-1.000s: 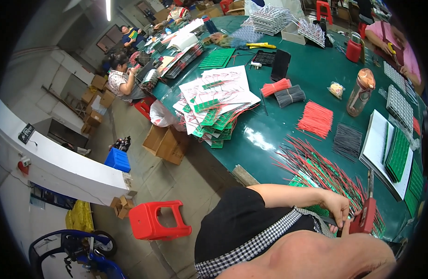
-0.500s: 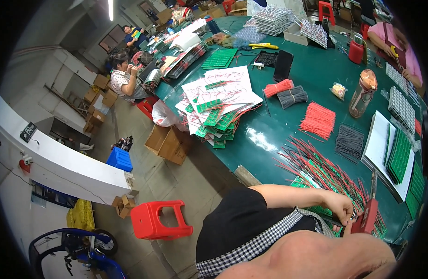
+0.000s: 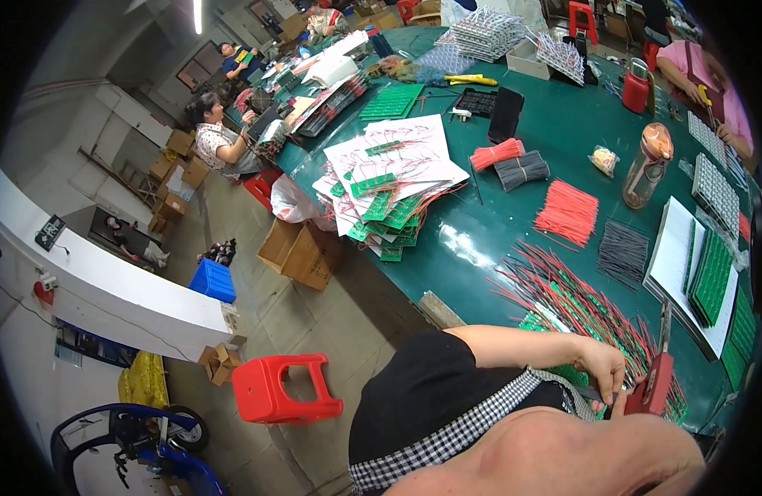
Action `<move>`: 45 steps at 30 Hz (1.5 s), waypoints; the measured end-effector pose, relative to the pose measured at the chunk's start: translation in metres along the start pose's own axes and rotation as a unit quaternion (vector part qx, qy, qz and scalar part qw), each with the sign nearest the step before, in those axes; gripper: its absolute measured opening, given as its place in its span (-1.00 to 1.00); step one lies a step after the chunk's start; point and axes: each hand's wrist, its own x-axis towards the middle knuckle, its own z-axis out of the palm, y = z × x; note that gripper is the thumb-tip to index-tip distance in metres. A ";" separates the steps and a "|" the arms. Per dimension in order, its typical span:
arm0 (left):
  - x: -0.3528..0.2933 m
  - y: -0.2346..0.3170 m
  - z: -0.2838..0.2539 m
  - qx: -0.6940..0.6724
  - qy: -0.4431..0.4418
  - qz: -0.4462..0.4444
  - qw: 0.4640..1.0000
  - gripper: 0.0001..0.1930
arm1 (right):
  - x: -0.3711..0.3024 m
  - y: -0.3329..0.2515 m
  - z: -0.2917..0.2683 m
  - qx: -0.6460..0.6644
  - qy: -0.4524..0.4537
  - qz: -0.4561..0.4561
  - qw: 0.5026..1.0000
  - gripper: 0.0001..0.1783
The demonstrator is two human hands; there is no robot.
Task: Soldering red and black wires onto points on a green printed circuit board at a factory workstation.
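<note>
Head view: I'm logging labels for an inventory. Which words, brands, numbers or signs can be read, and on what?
No text reads clearly.
Small black rectangular sign at left: white marks, too small.
Open brown cardboard box: faint printing, too blurred.
Distant person's dark blue shirt: yellow print, too blurred.

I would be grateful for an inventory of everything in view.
Large smooth table: one, green, centre.
Blocky tool: one, dark red, beside the hands.
Loose thin wires: many, red and black, near the tool.
Straight wire bunches: at least four, red and grey, on table.
Flat circuit boards: many, green, on table.
Tall bottle: one, clear, right on table.
Plastic stools: at least four, red, floor.
Plastic crate: one, blue, left floor.
Cardboard boxes: several, brown, floor.
Scooter: one, blue, lower left.
Other people: at least four, varied clothes, around table.
Left hand: one, bare, near tool.
Right hand: one, bare, mostly hidden.
</note>
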 end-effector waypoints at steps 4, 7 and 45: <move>0.000 0.000 0.000 0.013 -0.002 0.011 1.000 -0.88 | -0.001 0.000 0.000 0.038 0.001 0.028 0.999 -0.61; -0.001 0.002 0.005 0.010 0.003 0.011 1.000 -0.88 | -0.001 0.008 0.002 0.071 0.005 0.040 0.997 -0.61; 0.000 0.000 0.010 0.055 0.006 0.016 0.998 -0.88 | -0.009 -0.004 0.006 0.153 0.005 0.031 0.988 -0.60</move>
